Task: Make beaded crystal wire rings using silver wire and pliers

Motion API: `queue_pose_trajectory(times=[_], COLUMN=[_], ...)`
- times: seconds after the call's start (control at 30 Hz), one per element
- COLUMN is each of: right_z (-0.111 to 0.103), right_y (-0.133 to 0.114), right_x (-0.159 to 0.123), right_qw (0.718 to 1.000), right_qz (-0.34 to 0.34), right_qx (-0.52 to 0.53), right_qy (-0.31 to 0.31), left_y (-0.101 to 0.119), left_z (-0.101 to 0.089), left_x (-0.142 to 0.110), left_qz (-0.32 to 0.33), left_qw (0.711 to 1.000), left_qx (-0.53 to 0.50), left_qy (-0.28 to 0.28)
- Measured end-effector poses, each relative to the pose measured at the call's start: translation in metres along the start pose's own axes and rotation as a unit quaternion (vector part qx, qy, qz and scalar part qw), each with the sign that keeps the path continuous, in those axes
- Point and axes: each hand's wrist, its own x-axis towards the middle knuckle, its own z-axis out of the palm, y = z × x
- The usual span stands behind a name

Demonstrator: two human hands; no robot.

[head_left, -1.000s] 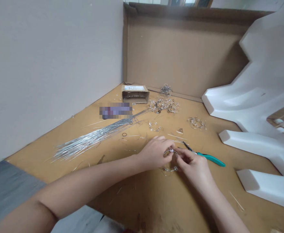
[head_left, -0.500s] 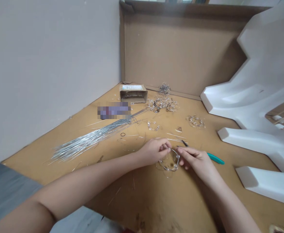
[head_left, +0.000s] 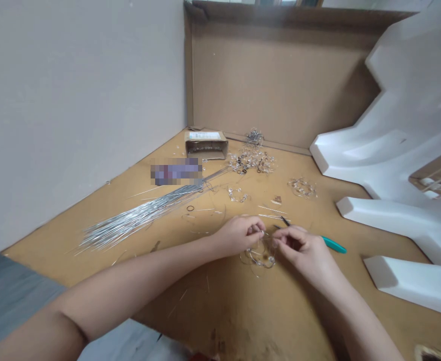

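- Fingertips of the left hand (head_left: 239,234) and the right hand (head_left: 303,250) are close together, each pinched on the upper part of a beaded wire loop (head_left: 260,255); the 2 hands are not clearly touching each other; the loop sits between and just below them, in front of the person, at or just above the wooden tabletop (head_left: 243,311); the fingers hide the exact spot they grip;
- Handling judgement: thin wire like this seems best worked with both pinches close to the spot being shaped, in small moves, so the loop keeps its curve and does not kink; wrists low and steady would help;
- Needle-nose pliers (head_left: 333,244): 1 pair, teal handles and dark tips, lying just beside the right hand;
- Bundle of straight silver wires (head_left: 137,218): 1, too many strands to count, lying to the left of the hands;
- Beaded pieces: 1 large heap of beaded strands (head_left: 252,161), 2 smaller beaded clusters (head_left: 237,195) (head_left: 302,187), and 1 dark wire tangle (head_left: 255,137);
- Small dark ring (head_left: 190,208): 1, near the wire bundle;
- Cardboard box (head_left: 206,145): 1, open, by the corner;
- White foam packing (head_left: 374,150): 1 large moulded piece, plus 1 separate foam block (head_left: 412,283) on the right;
- Blurred patch (head_left: 175,171): 1, too obscured to identify;
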Motion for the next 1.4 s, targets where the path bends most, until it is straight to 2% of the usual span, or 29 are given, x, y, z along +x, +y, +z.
queue_pose_trajectory(times=[0.1,0.17,0.3,0.4,0.53,0.7,0.93,1.1,1.23,1.4], right_z=[0.0,-0.003,-0.011,-0.011,0.005,0.024,0.018,-0.004,-0.022,-0.009], right_y=[-0.007,-0.005,0.009,0.015,0.005,-0.022,-0.034,-0.016,0.006,0.019], right_x=[-0.003,-0.003,0.003,0.007,0.005,0.008,0.019,0.026,0.028,0.024], right_qw=[0.997,0.997,0.994,0.994,0.993,0.975,0.948,0.962,0.985,0.994], right_qz=[-0.026,-0.006,0.073,0.102,0.075,0.088,0.095,0.096,0.098,0.06], right_qx=[-0.074,-0.077,-0.018,-0.035,-0.082,-0.202,-0.289,-0.238,-0.108,0.046], right_qy=[-0.021,0.01,0.079,0.03,-0.039,-0.027,-0.097,-0.096,-0.088,-0.078], left_y=[-0.001,-0.002,-0.003,-0.003,-0.003,-0.009,-0.012,-0.01,-0.012,-0.013], left_z=[0.0,0.0,-0.005,-0.011,-0.02,-0.023,-0.023,-0.023,-0.013,0.001], left_x=[0.0,0.0,0.005,0.009,0.012,0.013,0.015,0.013,0.011,0.008], left_qz=[-0.006,-0.01,-0.027,-0.039,-0.039,-0.048,-0.04,-0.047,-0.063,-0.083], left_qw=[1.0,0.999,0.983,0.966,0.951,0.945,0.949,0.954,0.956,0.963], left_qx=[-0.014,-0.047,-0.178,-0.255,-0.306,-0.317,-0.305,-0.295,-0.285,-0.254], left_qy=[0.0,-0.008,-0.027,-0.02,0.018,0.056,0.066,0.029,-0.007,-0.033])
